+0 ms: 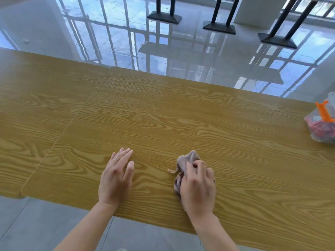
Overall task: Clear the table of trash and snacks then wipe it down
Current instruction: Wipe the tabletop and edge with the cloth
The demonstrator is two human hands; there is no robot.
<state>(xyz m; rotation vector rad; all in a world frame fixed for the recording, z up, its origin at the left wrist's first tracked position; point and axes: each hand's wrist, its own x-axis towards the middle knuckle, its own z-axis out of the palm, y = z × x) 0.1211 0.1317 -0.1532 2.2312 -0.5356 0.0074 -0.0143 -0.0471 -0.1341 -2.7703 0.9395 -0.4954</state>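
— Where was the cloth (187, 158)?

— On the wooden table (181, 115), near its front edge, bunched up under the right hand (197, 189). The fingers were curled over it and gripped it, with one end of the cloth sticking out beyond the fingertips.

— And the left hand (116, 178)?

— It held nothing. It lay on the table with the fingers straight and close together, to the left of the cloth and apart from it.

— Was anything between the hands?

— A few small crumbs (160, 166) lay on the wood just left of the cloth.

— Were any snacks there?

— A clear plastic bag (320, 131) sat at the far right of the table, well apart from both hands. It was pinched by an orange clip (324, 113), with something red inside; I couldn't tell what.

— Beyond the table?

— A shiny tiled floor (181, 51) with black table bases (164, 16) on it.
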